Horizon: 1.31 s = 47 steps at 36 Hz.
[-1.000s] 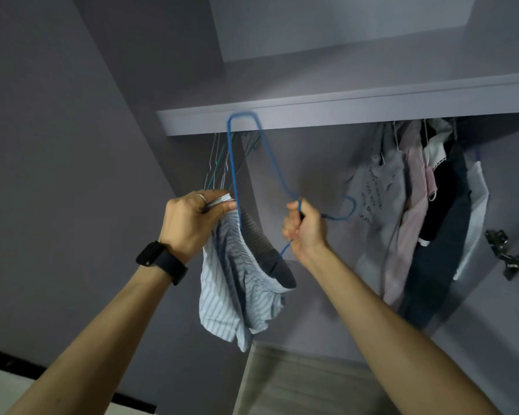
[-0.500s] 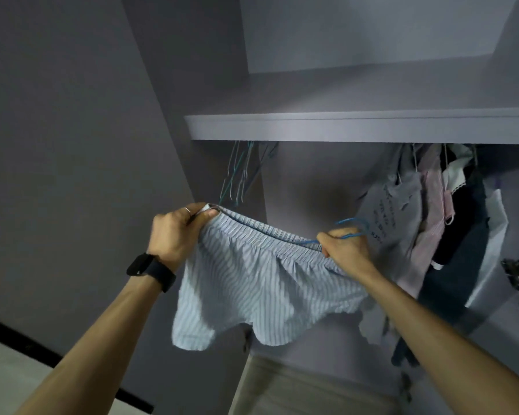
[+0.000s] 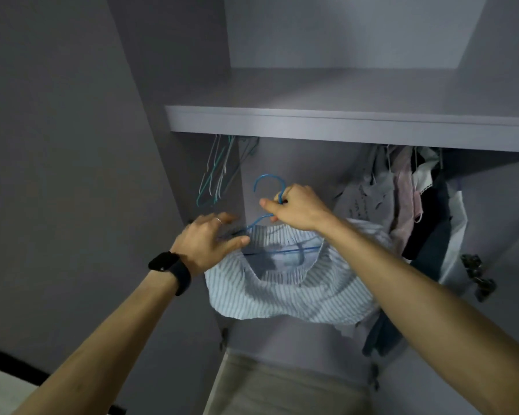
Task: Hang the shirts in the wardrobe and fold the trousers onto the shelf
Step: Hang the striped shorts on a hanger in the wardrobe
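A blue-and-white striped garment (image 3: 282, 295) hangs on a blue wire hanger (image 3: 265, 182) in front of the open wardrobe. My right hand (image 3: 297, 209) grips the hanger's neck just below its hook. My left hand (image 3: 210, 238), with a ring and a black watch on the wrist, is blurred, its fingers spread at the garment's left waistband and the hanger's left arm. Whether it grips the cloth is unclear. The hanger's lower bar shows through the garment's opening.
A grey shelf (image 3: 342, 122) runs above the hanging space. Several bare wire hangers (image 3: 219, 175) hang at the left under it. Hung clothes (image 3: 408, 205) fill the right side. A door hinge (image 3: 477, 277) sticks out at the right. The wardrobe door (image 3: 57, 175) stands at left.
The garment was stretched between both hands half a second ago. Now it sits on the hanger, my right hand has shifted up to the hanger's neck, and my left hand's fingers have spread.
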Motion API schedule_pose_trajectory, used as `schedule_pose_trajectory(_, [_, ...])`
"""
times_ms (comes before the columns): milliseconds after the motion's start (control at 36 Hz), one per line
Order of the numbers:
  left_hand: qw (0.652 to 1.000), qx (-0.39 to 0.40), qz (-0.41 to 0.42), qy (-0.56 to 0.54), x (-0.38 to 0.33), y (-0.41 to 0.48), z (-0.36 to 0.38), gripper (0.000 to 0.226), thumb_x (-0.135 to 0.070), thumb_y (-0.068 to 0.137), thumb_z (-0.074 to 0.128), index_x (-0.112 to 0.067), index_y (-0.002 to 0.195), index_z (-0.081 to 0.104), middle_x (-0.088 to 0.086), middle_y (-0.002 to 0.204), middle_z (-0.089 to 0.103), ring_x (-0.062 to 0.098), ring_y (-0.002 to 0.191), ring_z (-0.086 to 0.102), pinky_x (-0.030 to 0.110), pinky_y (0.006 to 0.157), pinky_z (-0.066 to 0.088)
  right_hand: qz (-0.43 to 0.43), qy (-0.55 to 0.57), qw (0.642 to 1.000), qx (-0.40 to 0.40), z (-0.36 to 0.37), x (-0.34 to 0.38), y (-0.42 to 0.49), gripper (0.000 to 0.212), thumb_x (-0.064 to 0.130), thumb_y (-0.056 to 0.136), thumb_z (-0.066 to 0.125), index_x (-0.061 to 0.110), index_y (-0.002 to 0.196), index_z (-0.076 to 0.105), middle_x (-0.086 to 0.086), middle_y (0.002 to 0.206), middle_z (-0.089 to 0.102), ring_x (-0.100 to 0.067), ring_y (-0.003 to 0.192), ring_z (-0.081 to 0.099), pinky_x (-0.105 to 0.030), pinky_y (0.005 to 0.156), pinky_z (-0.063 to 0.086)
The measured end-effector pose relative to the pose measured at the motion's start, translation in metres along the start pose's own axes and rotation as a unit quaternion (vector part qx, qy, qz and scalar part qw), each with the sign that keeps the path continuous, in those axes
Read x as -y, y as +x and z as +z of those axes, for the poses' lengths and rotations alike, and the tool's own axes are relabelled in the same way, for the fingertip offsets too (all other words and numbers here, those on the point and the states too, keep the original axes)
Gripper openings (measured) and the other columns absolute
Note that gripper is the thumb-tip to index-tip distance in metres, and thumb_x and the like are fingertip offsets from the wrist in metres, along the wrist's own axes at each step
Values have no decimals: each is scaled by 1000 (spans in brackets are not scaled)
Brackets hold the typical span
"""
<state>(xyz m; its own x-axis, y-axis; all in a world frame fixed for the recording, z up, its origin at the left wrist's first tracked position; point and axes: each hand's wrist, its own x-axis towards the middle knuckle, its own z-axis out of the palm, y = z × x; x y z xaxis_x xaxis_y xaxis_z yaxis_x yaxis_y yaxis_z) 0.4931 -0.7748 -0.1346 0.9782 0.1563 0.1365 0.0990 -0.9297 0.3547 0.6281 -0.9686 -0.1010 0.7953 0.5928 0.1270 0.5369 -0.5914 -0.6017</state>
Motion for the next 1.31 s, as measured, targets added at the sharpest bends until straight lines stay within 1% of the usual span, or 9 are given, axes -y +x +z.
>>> schedule_pose_trajectory(222, [994, -29, 51, -91, -58, 23, 14, 36, -51, 91, 61, -24, 115, 63, 0, 95, 72, 25, 91, 67, 40, 79, 53, -47, 153, 986, -50, 14, -11, -12, 37, 37, 92, 71, 12, 64, 68, 9, 58, 65, -1, 58, 61, -26, 64, 49])
schedule_pose_trajectory(361, [989, -36, -3, -143, -40, 39, 10, 25, -46, 94, 64, -23, 86, 70, -6, 86, 74, 14, 89, 69, 31, 81, 52, -34, 169, 974, -147, 20, -63, -53, 29, 54, 85, 72, 29, 100, 70, 13, 99, 74, -7, 97, 69, -27, 88, 53])
schedule_pose_trajectory(500, [976, 0, -15, -216, -15, 38, 9, 18, -40, 92, 70, -24, 86, 72, -14, 83, 72, -4, 82, 64, 24, 78, 50, 27, 129, 977, -165, 54, -102, -85, 14, 29, 96, 68, 20, 106, 73, 14, 98, 73, 2, 92, 67, -30, 83, 56])
schedule_pose_trajectory(583, [979, 16, 0, -202, -14, 37, 16, 33, -63, 89, 61, -33, 98, 74, -11, 95, 75, 3, 94, 67, 26, 85, 52, 30, 99, 975, -195, 72, -100, -92, 11, 23, 100, 62, 16, 98, 71, 12, 89, 70, -3, 83, 64, -20, 74, 49])
schedule_pose_trajectory(778, [992, 22, 54, -110, -13, 33, 33, 34, -63, 93, 50, -39, 88, 73, -5, 86, 74, 13, 84, 67, 28, 73, 49, 107, 142, 964, -197, 62, -111, -96, 13, 24, 104, 55, 17, 97, 64, 2, 84, 65, -8, 77, 59, -21, 68, 44])
schedule_pose_trajectory(944, [985, -18, 35, -169, -9, 36, 42, 49, -78, 81, 39, -42, 88, 72, -3, 85, 74, 12, 85, 67, 34, 77, 53, 138, 119, 974, -137, 62, -92, -90, 26, 32, 103, 56, 13, 110, 72, 5, 99, 63, -9, 94, 60, -2, 74, 36])
schedule_pose_trajectory(1056, [982, -29, 29, -183, -10, 40, 50, 46, -79, 81, 40, -44, 86, 71, 0, 85, 74, 14, 86, 68, 37, 76, 53, 108, 98, 972, -182, 80, -81, -103, 35, 34, 103, 55, 18, 74, 66, 14, 64, 59, -6, 65, 55, -24, 64, 40])
schedule_pose_trajectory(1139, [981, -19, 31, -191, -12, 41, 52, 28, -60, 94, 54, -40, 88, 72, -2, 85, 74, 15, 85, 68, 35, 73, 53, 86, 70, 972, -205, 84, -85, -110, 24, 32, 101, 59, 17, 88, 73, 21, 74, 60, -10, 80, 57, -35, 74, 49])
schedule_pose_trajectory(1306, [978, -7, 41, -207, -15, 38, 63, 23, -50, 97, 55, -38, 89, 72, -1, 86, 74, 13, 83, 66, 10, 62, 41, 96, 112, 955, -258, 77, -85, -121, 19, 32, 98, 64, 19, 95, 77, 23, 78, 63, -12, 86, 55, -24, 78, 44])
